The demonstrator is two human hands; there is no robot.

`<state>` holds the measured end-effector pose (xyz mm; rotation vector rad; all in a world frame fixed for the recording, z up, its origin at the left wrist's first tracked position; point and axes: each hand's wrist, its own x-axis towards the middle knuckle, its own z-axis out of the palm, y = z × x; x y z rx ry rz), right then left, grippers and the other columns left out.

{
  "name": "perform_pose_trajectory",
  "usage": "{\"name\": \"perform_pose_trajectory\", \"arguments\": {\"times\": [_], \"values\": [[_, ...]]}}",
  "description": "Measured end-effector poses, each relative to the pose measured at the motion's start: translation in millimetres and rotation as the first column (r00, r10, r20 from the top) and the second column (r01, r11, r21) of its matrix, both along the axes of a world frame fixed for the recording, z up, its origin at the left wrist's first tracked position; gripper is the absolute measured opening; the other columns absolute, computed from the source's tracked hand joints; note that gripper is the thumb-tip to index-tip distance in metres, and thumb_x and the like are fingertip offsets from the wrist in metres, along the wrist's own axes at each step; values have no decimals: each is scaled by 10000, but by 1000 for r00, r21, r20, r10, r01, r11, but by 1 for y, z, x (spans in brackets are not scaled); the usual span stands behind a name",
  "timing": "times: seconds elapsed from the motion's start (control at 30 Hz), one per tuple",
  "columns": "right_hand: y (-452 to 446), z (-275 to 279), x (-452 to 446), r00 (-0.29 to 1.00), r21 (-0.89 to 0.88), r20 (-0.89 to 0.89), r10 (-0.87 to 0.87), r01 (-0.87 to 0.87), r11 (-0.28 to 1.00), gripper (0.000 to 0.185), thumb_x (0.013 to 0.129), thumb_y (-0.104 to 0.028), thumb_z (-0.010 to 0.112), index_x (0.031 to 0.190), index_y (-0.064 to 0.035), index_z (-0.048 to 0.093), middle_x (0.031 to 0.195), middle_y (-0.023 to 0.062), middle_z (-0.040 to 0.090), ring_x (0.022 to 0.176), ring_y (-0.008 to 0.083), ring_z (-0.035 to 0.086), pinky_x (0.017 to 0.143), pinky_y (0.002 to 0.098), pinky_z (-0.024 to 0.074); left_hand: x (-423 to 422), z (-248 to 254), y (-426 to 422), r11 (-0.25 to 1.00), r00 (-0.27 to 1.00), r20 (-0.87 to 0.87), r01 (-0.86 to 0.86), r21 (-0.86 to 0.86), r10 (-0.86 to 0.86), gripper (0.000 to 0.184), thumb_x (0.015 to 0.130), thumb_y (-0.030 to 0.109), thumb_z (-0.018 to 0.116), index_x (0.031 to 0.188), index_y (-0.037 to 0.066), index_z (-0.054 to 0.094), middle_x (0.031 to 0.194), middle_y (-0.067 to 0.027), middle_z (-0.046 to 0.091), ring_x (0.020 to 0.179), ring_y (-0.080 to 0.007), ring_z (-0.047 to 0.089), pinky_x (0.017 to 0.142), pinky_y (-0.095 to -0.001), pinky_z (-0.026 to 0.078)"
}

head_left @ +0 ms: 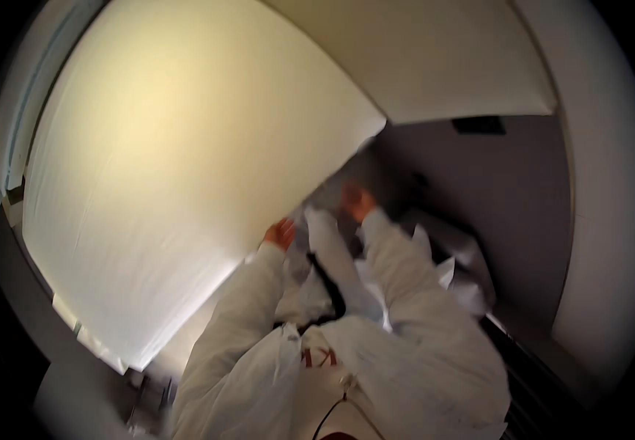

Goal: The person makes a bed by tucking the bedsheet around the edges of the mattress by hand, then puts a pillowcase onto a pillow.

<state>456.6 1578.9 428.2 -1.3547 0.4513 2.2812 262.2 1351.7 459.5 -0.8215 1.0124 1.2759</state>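
A large white sheet-like surface, brightly lit, fills the left half of the head view. My left hand is at its lower right edge, fingers stretched out and nothing visible in them; whether it touches the edge is unclear. My right hand is farther forward, to the right of that edge and over the dark floor area. Motion smears its fingers, so I cannot make out their shape or anything held. White sleeves cover both arms, and a white trouser leg shows between the hands.
A pale panel stands at the upper right above a dark grey-brown area with a small black rectangle. A crumpled greyish-white bag-like thing lies right of my right arm. A pale upright wall borders the far right.
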Motion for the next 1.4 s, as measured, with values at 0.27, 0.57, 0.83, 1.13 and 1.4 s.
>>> {"name": "perform_pose_trajectory", "arguments": {"times": [0.27,0.57,0.83,1.13,1.4], "values": [[137,49,-46,854,97,350,384,-440,893,215,834,-225,587,947,-47,541,861,97,611,835,281,603,819,429,502,67,39,127,986,986,104,116,121,-129,434,918,245,385,1295,29,394,1296,-135,473,1175,-273,472,985,-364,366],[121,-1,-46,866,55,278,415,-445,894,211,853,-235,539,976,-64,559,923,70,597,881,215,581,693,373,505,27,-7,165,997,993,85,73,37,-76,215,864,150,424,1037,60,515,940,-85,606,797,-185,567,690,-276,453],[143,-2,-32,931,39,248,268,-286,957,201,846,-240,543,977,-90,570,937,42,602,860,202,580,675,363,490,47,6,208,999,996,81,-43,-26,45,90,850,169,444,854,100,502,742,-19,544,547,-119,422,521,-249,364],[150,19,-46,748,-15,431,505,-554,832,233,850,-238,533,1054,-127,535,1059,70,582,979,239,563,769,386,486,44,24,209,999,1000,2,12,-53,-12,256,883,225,409,1047,73,532,956,-53,607,830,-185,561,756,-293,444],[100,-4,-19,773,19,357,524,-567,824,360,874,-183,493,1231,-137,468,1162,117,550,1066,275,540,900,415,460,32,17,147,955,959,65,-281,91,276,440,879,162,377,1304,46,390,1276,-128,495,1185,-276,471,954,-388,410]]}}
